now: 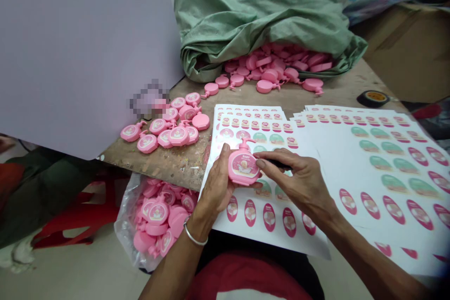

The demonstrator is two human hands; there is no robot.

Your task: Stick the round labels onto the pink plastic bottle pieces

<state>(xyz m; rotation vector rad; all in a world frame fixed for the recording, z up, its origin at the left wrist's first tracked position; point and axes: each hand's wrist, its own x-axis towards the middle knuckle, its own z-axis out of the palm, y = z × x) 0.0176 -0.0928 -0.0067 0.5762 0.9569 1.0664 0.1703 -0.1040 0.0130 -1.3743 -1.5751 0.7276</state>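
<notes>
My left hand (220, 176) is closed around a small pink pump bottle (243, 179), held upright over the label sheets. An oval "BABY" label covers its front. The fingers of my right hand (298, 173) are pinched at the bottle's right edge, with thumb and forefinger touching the label's border. A slim black tool (279, 164) lies in that grip; its kind is hard to make out. Under both hands lies a white sticker sheet (218, 225) with rows of pink and green labels. A second stack of sticker sheets (330, 159) is to the right.
Labelled pink bottles (179, 136) lie at the table's left. A green sack (260, 4) at the back spills plain pink bottles (270, 75). Black tape (372, 98) sits at the right. Below the left edge, a plastic bag (124, 215) holds more bottles, near a red stool (80, 218).
</notes>
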